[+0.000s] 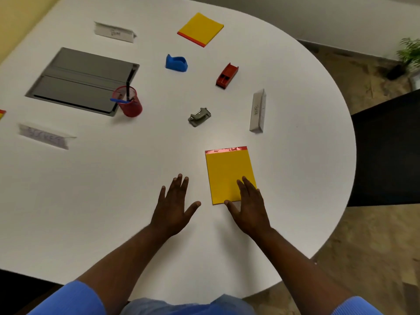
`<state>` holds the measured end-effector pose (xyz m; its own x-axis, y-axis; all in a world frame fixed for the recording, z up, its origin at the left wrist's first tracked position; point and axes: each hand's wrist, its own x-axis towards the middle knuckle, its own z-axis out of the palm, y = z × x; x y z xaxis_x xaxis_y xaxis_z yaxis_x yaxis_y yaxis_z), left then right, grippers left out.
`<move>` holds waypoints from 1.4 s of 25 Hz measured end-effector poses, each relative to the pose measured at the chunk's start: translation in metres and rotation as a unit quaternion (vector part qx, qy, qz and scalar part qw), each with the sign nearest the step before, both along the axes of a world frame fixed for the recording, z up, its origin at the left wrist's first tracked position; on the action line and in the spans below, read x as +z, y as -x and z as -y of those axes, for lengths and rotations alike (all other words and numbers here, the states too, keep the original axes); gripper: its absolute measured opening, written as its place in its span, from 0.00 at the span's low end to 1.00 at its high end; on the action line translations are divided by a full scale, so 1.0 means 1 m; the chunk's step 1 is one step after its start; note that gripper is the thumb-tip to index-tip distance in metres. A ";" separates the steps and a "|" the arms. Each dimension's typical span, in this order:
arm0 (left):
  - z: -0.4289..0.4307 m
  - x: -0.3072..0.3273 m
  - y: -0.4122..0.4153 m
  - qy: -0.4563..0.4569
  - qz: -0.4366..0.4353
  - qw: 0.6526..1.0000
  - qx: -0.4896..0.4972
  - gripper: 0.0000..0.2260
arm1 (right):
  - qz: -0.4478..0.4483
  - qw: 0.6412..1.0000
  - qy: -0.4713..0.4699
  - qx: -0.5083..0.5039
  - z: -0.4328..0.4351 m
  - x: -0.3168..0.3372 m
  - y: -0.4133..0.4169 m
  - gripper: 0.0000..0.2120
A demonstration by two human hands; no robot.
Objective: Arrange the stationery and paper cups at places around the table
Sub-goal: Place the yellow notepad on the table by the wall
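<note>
Fingers (246, 186) of the right hand (250, 210) lie straight and slightly spread on the near right corner of the near yellow notepad (227, 171). The left hand (172, 208) is open, fingers spread, over the counter (91, 201) just left of the pad, holding nothing. The pad lies near the counter's right edge, on the near side of a name card (257, 111).

Hazards:
- Flat pressure without a grip may let the pad slide or skew.
- A far-left reach may tip the red pen cup (130, 103).

No paper cups are in view.
</note>
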<state>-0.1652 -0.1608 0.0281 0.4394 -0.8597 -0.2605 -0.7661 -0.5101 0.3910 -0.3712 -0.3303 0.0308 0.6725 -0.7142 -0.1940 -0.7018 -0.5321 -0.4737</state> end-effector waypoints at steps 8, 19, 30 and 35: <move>0.069 -0.046 0.020 -0.022 -0.090 0.995 0.044 0.41 | -0.003 0.995 -0.068 -0.069 0.051 -0.050 0.008 0.38; 0.139 -0.056 0.035 0.037 -0.276 0.910 0.307 0.35 | 0.014 0.973 -0.130 -0.192 0.093 -0.069 -0.024 0.34; 0.126 -0.053 0.012 0.080 -0.482 0.709 0.509 0.19 | 0.004 0.965 -0.176 -0.193 0.087 -0.067 -0.018 0.33; 0.100 -0.049 0.014 0.063 -0.484 0.732 0.476 0.15 | 0.002 0.964 -0.193 -0.182 0.066 -0.061 -0.016 0.30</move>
<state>-0.1794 -0.2610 -0.0209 0.5173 -0.3288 -0.7901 0.5788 -0.5457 0.6060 -0.3549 -0.3959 -0.0306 0.3926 -0.7782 -0.4901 -0.8067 -0.0355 -0.5899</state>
